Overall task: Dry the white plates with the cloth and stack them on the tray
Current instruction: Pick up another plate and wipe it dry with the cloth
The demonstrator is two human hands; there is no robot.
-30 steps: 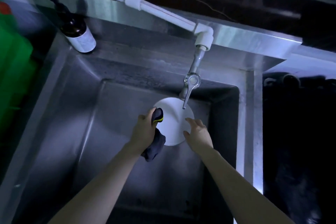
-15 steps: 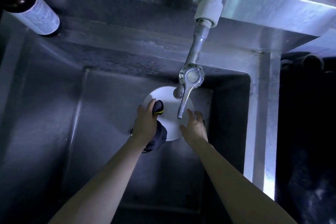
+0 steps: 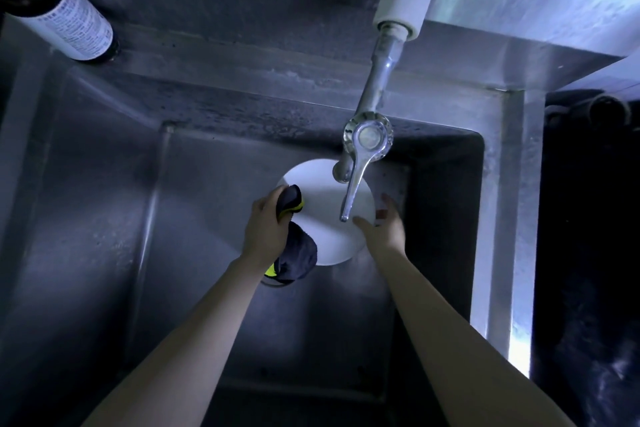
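White plate (image 3: 323,229) held by right hand (image 3: 385,229); left hand (image 3: 266,230) grips cloth (image 3: 300,253).

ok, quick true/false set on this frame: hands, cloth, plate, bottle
1. The left hand grips the cloth. True.
2. The bottle sits on the sink's far-left ledge. True.
3. The right hand holds the bottle. False: it holds the plate by its right edge.
4. The plate lies on a tray. False: it is in the sink, under the tap; no tray is in view.
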